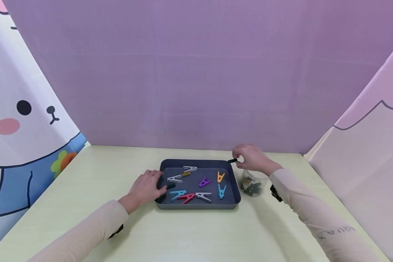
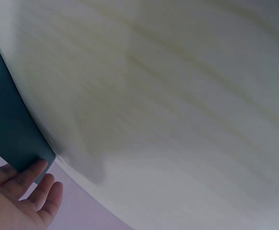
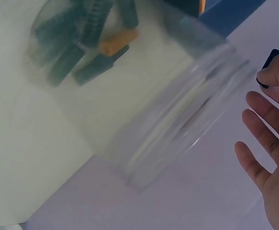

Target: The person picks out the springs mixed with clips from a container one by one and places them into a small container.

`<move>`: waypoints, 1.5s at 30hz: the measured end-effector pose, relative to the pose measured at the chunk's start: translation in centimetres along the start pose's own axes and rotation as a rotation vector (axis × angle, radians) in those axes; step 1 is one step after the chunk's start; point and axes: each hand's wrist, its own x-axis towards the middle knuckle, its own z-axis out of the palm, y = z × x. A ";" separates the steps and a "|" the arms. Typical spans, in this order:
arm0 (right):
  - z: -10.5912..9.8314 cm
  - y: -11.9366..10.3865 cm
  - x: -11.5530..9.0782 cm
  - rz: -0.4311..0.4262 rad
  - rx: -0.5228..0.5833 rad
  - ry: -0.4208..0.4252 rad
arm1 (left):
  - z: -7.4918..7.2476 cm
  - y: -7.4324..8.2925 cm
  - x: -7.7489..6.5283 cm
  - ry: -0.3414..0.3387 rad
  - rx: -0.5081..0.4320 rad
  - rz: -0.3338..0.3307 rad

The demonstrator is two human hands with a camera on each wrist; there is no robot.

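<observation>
A dark grey tray holds several clothespins, among them a purple clothespin, a red clothespin and an orange clothespin. My left hand grips the tray's left rim, its fingers against the outer wall and its thumb reaching inside. By that thumb lies a small black piece; a brown piece lies farther back. Over the tray's far right corner, my right hand pinches another small black piece between thumb and finger.
A clear plastic jar stands close to the tray's right side, below my right hand. Inside it are several dark ribbed pieces and a light brown one. A purple cloth hangs behind the pale table.
</observation>
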 end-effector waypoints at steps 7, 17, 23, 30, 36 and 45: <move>-0.9 1.4 -1.4 0.025 0.017 0.020 | 0.0 -0.1 0.0 -0.004 0.001 -0.005; -1.9 3.2 -3.6 0.089 0.038 0.043 | 0.1 0.0 0.0 -0.010 -0.001 -0.014; -1.5 3.9 -4.6 0.082 0.047 0.043 | 0.1 0.0 0.0 -0.008 -0.002 -0.011; -0.8 4.0 -5.4 0.070 0.071 0.046 | 0.0 0.0 0.0 -0.009 0.003 -0.012; -0.3 4.1 -5.7 0.058 0.063 0.043 | 0.1 0.0 0.0 -0.010 0.010 -0.016; 0.0 4.0 -5.9 0.042 0.049 0.053 | 0.2 -0.1 0.2 -0.002 0.018 -0.012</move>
